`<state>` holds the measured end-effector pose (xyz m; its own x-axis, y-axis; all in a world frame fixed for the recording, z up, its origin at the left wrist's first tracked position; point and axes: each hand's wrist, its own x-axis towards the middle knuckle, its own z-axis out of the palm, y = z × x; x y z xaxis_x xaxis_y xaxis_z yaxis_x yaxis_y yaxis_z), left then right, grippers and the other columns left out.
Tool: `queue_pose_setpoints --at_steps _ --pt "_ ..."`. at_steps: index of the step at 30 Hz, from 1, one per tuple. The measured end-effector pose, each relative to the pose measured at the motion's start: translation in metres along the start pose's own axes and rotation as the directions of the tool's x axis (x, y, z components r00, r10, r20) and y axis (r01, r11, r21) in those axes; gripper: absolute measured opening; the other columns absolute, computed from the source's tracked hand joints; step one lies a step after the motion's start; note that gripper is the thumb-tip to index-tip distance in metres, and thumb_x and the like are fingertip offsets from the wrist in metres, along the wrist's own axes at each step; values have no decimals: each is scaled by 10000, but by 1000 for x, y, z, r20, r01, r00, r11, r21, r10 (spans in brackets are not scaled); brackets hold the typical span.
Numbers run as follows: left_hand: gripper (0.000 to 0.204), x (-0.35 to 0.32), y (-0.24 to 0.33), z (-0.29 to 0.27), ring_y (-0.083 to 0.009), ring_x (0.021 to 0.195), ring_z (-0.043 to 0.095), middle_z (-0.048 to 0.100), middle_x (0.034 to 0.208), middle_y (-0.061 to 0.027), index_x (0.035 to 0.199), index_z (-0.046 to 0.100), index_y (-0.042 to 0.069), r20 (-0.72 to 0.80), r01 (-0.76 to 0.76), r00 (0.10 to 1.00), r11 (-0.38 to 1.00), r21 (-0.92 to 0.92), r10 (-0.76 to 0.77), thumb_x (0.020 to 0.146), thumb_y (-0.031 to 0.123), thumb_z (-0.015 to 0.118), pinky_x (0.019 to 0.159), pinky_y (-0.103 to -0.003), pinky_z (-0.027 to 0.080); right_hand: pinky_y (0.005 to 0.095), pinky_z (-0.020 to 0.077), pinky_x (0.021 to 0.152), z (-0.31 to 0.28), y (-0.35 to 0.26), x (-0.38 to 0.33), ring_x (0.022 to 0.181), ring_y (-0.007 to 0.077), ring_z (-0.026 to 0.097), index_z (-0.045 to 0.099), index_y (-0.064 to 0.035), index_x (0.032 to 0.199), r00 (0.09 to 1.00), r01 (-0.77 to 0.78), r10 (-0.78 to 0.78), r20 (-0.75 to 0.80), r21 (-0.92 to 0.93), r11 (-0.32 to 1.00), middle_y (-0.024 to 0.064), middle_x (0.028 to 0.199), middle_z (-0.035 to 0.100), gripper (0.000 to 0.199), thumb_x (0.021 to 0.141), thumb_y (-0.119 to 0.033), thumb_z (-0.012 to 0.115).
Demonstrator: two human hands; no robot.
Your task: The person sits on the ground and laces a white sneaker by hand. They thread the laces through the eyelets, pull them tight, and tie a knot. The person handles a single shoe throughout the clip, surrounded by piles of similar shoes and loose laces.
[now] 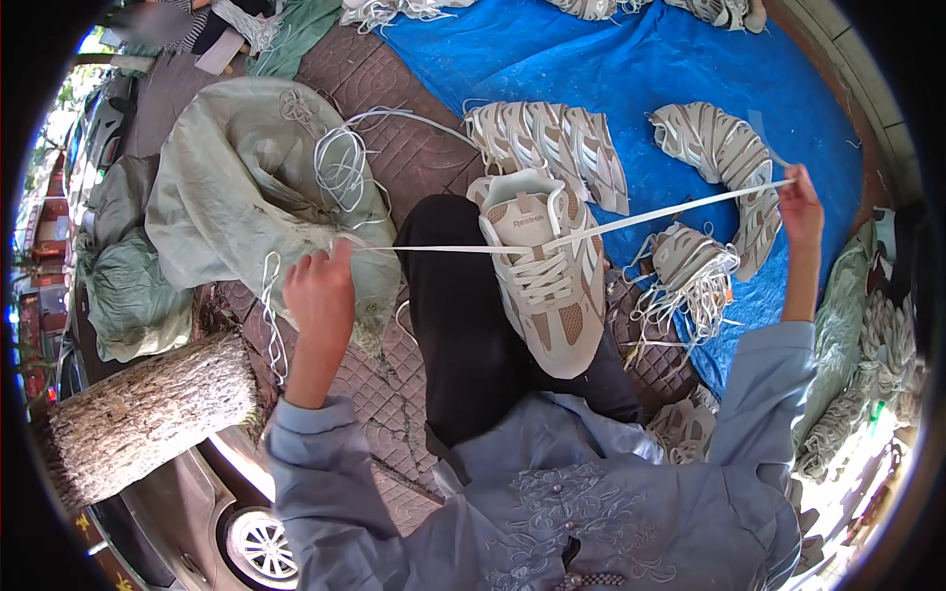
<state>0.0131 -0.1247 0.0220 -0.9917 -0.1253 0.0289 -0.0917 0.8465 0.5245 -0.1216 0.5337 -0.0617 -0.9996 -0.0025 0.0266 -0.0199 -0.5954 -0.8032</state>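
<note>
A beige and white sneaker upper (pixel 562 315) rests across my lap, its toe toward me. White shoelace (pixel 650 215) is threaded through its lower eyelets, and both ends stretch out taut to the sides. My left hand (pixel 320 286) is closed on one end, at the left above the pale sack. Far out to the right, my right hand (pixel 800 204) pinches the other end, raised over the blue sheet. The small grip of the left fingers is partly hidden by the back of the hand.
Stacked shoe uppers (pixel 547 138) and a curved row of uppers (pixel 714 148) lie on a blue tarp (pixel 788 79). Nearby is a bundle of laced uppers (pixel 680 261). A pale sack (pixel 227 187) with loose laces (pixel 340 163) and a tree trunk (pixel 158 414) are at left.
</note>
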Motion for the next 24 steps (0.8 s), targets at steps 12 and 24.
queue_pose_setpoints --at_steps 12,24 --pt "200 51 -210 -36 -213 825 538 562 863 -135 914 508 -61 -20 -46 930 -63 -997 -368 865 132 492 814 -320 435 353 431 884 -148 -137 14 1043 249 521 500 46 1100 772 155 -259 -580 -223 962 168 1110 535 319 803 -41 574" --pt "156 -34 -422 -205 -189 740 547 567 828 -126 962 527 -53 -282 -201 592 200 -959 -755 854 34 454 702 -259 465 278 466 708 -14 24 40 789 189 579 567 39 969 973 -14 -115 -200 -549 836 140 967 596 201 785 -35 532"
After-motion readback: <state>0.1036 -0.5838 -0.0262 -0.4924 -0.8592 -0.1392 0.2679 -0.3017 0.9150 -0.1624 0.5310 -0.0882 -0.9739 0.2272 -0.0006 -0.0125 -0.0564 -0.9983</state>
